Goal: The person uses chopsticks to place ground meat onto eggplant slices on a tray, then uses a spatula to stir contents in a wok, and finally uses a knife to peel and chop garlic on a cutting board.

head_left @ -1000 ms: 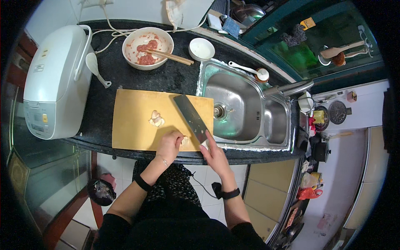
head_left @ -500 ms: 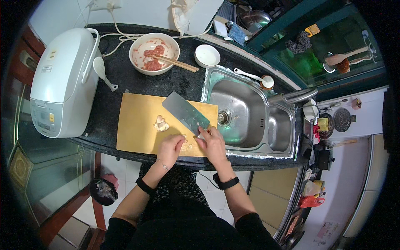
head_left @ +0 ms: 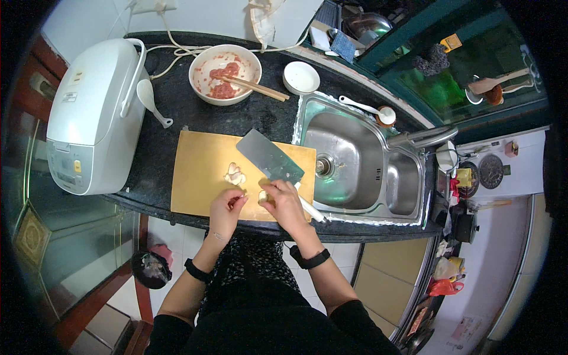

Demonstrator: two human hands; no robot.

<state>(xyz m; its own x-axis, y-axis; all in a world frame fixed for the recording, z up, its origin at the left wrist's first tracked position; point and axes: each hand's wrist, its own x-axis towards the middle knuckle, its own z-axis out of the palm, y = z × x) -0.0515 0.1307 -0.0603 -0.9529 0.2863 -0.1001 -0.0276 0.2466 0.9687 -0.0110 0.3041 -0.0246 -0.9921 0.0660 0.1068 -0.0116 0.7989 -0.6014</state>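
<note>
A yellow cutting board [head_left: 198, 177] lies on the dark counter. On it rests a cleaver [head_left: 267, 155], its blade tilted toward the far left and its white handle [head_left: 312, 209] pointing to the near right. A small pile of garlic cloves [head_left: 235, 174] sits mid-board. My right hand [head_left: 286, 207] is closed, thumb and forefinger around a pale garlic clove [head_left: 262, 196] just over the board, beside the cleaver. My left hand [head_left: 225, 214] pinches thumb to fingertips near the board's front edge, below the pile; whatever small thing it holds is too small to name.
At the back stand a white bowl [head_left: 201, 74] of minced meat with chopsticks [head_left: 257, 88] and a smaller white bowl [head_left: 301, 78]. A white rice cooker [head_left: 94, 106] and rice paddle [head_left: 152, 105] are at left. The steel sink [head_left: 349, 160] adjoins the board's right side.
My left hand has moved left, apart from the right. My right hand has come left off the cleaver's handle, which now shows, and closed on a clove. The view has shifted slightly.
</note>
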